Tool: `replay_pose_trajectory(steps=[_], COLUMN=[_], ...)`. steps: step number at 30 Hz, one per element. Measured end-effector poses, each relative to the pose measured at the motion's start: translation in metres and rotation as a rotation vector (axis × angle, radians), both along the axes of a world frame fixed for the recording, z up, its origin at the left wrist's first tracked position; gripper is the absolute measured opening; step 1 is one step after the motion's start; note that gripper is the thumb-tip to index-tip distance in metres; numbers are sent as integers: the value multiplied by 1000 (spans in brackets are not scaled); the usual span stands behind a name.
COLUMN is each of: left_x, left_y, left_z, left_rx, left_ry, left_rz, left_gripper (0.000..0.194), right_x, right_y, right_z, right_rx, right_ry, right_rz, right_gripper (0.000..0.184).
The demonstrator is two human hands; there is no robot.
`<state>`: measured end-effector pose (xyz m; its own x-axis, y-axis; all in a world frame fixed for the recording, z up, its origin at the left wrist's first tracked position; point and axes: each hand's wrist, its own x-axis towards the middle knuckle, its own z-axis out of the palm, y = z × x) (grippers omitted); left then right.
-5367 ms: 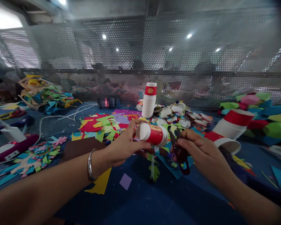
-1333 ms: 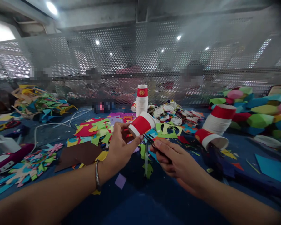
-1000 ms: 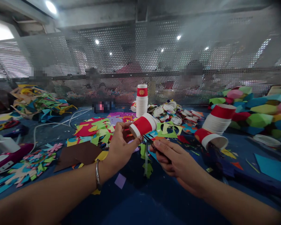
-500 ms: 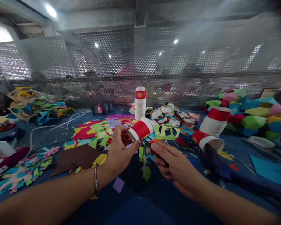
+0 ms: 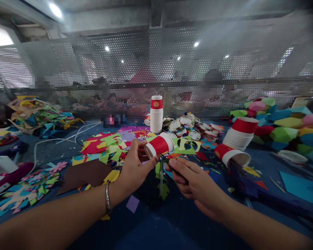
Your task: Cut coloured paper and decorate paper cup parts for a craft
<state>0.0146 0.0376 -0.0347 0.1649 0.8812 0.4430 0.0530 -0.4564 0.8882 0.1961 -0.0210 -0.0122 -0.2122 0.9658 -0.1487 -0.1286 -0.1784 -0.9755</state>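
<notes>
A red and white paper cup lies tilted on its side in my left hand, with the fingers and thumb closed around its base end. My right hand is closed on small dark scissors. Their slim blades touch or nearly touch the red side of the cup; whether they cut into it I cannot tell. My fingers hide most of the handles. Behind the held cup stands an upside-down stack of paper cups.
Coloured paper scraps and brown paper lie on the blue table. A pile of cut cup pieces sits behind. To the right are another cup stack, a cup on its side and a blue glue gun.
The scissor blades, spread apart half a second ago, now look closer together. The cup and both hands have shifted very slightly to the right and down.
</notes>
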Motion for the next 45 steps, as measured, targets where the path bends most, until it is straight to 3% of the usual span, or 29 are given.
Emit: replay_pose_trajectory(steps=[22,27,37,45], left_x=[0,7,8,3], left_y=[-2,-8,-7,-9], left_z=[5,2,3,11], left_rx=[63,144,99,-132], left_ry=[113,148,172,-81], left_rz=[65,62,99,-187], left_gripper=[38,42,50,45], right_x=[-3,-5,-5,-4], right_y=[0,1,3,2], right_z=[1,3,1,3], right_rx=[-28,-11,-2,13], right_ry=[42,79,99,83], right_rz=[0,-1,-1,-10], right_gripper=[34,34,36,39])
